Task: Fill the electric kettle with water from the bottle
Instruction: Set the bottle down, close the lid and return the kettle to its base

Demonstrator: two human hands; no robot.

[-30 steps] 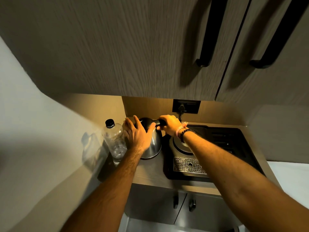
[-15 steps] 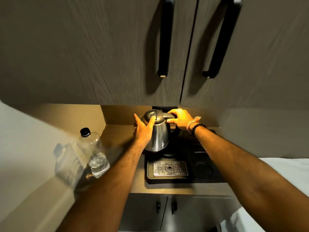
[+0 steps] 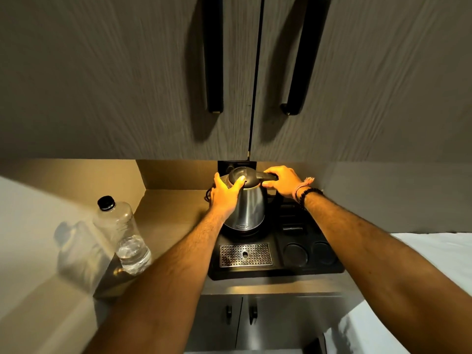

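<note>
- Now, head view vs 0.5 s back: kettle [image 3: 249, 208] in much the same spot on black tray [image 3: 278, 270], upright, lid shut; grip unchanged.
- Left hand [image 3: 224, 194] wrapped round kettle's upper left side, thumb on lid, fingers curled behind body.
- Right hand [image 3: 282, 181] closed on black handle [image 3: 265, 176] at top right.
- Bottle [image 3: 122, 236] capped, low on water, near counter's left front edge, well apart from kettle.
- Bare counter [image 3: 173, 215] betw. bottle & tray; cabinet doors [image 3: 153, 80] close overhead, little room above lid.
</note>
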